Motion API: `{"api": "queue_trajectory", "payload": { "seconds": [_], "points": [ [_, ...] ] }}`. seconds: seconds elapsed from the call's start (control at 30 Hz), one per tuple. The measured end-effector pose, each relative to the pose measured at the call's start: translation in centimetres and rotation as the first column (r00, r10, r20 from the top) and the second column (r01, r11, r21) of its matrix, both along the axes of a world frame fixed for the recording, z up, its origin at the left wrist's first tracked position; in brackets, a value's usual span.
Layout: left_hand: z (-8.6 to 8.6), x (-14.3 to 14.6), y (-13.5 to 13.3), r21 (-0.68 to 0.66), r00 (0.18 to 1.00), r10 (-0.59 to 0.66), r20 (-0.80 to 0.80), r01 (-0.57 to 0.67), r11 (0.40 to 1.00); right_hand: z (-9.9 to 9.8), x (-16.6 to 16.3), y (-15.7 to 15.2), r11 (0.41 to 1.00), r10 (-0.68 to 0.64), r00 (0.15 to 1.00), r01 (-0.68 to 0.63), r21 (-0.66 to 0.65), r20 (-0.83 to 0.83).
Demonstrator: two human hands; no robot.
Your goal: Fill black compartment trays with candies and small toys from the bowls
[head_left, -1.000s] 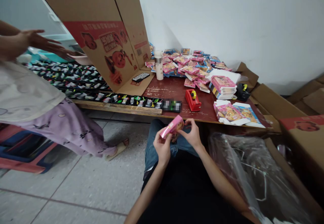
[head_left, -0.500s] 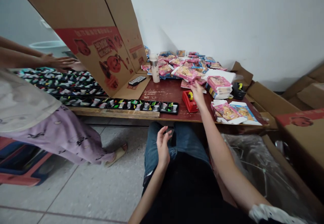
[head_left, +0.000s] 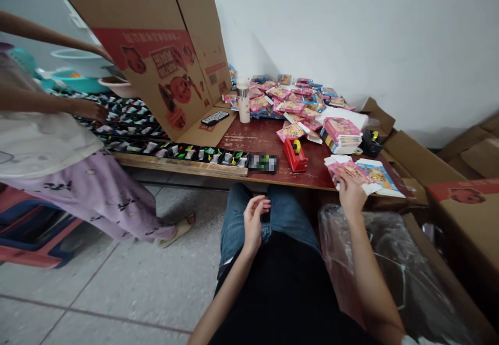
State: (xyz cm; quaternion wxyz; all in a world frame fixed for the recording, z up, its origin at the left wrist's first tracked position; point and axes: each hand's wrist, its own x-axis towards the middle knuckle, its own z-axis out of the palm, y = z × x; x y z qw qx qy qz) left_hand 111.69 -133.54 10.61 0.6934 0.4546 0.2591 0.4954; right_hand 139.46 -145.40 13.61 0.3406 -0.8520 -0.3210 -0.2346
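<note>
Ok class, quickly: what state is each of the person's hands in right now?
Left hand: open, fingers loosely curled, holding nothing.
Right hand: touching a flattened pink printed box; cannot tell whether it grips it.

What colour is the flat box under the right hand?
The flat box is mainly pink, in the head view.

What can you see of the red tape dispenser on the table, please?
The red tape dispenser has a boxy, glossy body that looks like plastic, with a roll of tape on a yellow core seated on top. It stands turned at an angle on the worn dark-red table, near the front edge, and appears to touch only the tabletop.
</note>
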Motion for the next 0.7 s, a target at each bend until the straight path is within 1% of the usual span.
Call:
{"api": "queue_trajectory", "payload": {
  "seconds": [0.03,0.07,0.1,0.13,0.17,0.2,0.23,0.27,0.3,0.33,0.37,0.4,0.43,0.47,0.5,0.57,0.6,0.63,0.67,0.7],
  "points": [
    [0.0,0.0,0.0,-0.002,1.000,-0.016,-0.002,0.016,1.000,1.0,-1.8,-0.1,0.995,-0.035,0.999,0.033,0.099,0.019],
    [0.0,0.1,0.0,0.007,0.999,-0.051,-0.001,0.051,0.999,2.0,-4.0,-0.2,0.980,-0.046,0.998,0.039,0.193,0.032],
    [0.0,0.1,0.0,0.030,0.995,-0.098,0.004,0.098,0.995,2.8,-6.5,-0.3,0.964,-0.017,0.999,0.006,0.265,0.040],
    [-0.1,0.2,0.0,0.063,0.989,-0.151,0.011,0.150,0.987,3.4,-9.2,-0.4,0.950,0.058,0.997,-0.069,0.306,0.043],
    [-0.1,0.2,0.0,0.101,0.979,-0.201,0.018,0.198,0.975,3.7,-12.0,-0.4,0.935,0.192,0.981,-0.192,0.298,0.029],
    [-0.1,0.2,0.0,0.132,0.972,-0.235,0.024,0.230,0.964,3.9,-14.7,-0.4,0.898,0.363,0.932,-0.350,0.266,-0.001],
    [-0.2,0.1,0.0,0.144,0.968,-0.251,0.029,0.244,0.959,3.9,-17.1,-0.2,0.822,0.550,0.834,-0.528,0.212,-0.053],
    [-0.2,-0.1,0.0,0.135,0.966,-0.257,0.038,0.250,0.959,3.8,-19.0,0.1,0.710,0.704,0.700,-0.688,0.153,-0.120],
    [-0.2,-0.3,0.1,0.108,0.963,-0.263,0.054,0.256,0.961,3.7,-20.5,0.5,0.590,0.803,0.566,-0.799,0.114,-0.187],
    [-0.2,-0.6,0.2,0.074,0.956,-0.283,0.074,0.278,0.958,3.5,-21.3,0.9,0.479,0.860,0.445,-0.873,0.094,-0.249],
    [-0.2,-0.9,0.3,0.042,0.944,-0.314,0.096,0.312,0.949,3.3,-21.7,1.3,0.401,0.885,0.359,-0.911,0.098,-0.295],
    [-0.2,-1.2,0.4,0.015,0.928,-0.353,0.120,0.353,0.935,3.1,-21.5,1.8,0.369,0.893,0.315,-0.921,0.122,-0.323],
    [-0.2,-1.4,0.5,-0.004,0.910,-0.390,0.141,0.394,0.919,2.9,-21.1,2.2,0.377,0.890,0.308,-0.912,0.161,-0.336],
    [-0.3,-1.6,0.5,-0.019,0.898,-0.412,0.157,0.420,0.907,2.6,-20.4,2.6,0.419,0.878,0.335,-0.884,0.209,-0.342],
    [-0.3,-1.8,0.5,-0.034,0.894,-0.415,0.166,0.426,0.904,2.3,-19.7,3.0,0.483,0.855,0.385,-0.836,0.262,-0.347],
    [-0.4,-1.7,0.1,-0.064,0.912,-0.370,0.179,0.386,0.920,1.5,-18.5,3.7,0.615,0.784,0.500,-0.710,0.344,-0.369],
    [-0.4,-1.6,-0.2,-0.079,0.924,-0.336,0.182,0.355,0.932,1.0,-18.1,4.1,0.660,0.748,0.531,-0.652,0.373,-0.397],
    [-0.4,-1.4,-0.4,-0.095,0.932,-0.314,0.182,0.334,0.938,0.5,-17.8,4.4,0.686,0.725,0.528,-0.609,0.398,-0.442],
    [-0.4,-1.3,-0.7,-0.115,0.936,-0.304,0.180,0.327,0.938,0.0,-17.7,4.7,0.693,0.716,0.489,-0.584,0.423,-0.498],
    [-0.4,-1.2,-0.9,-0.138,0.934,-0.310,0.176,0.335,0.932,-0.3,-17.7,4.9,0.685,0.717,0.423,-0.573,0.450,-0.553]
  ]
}}
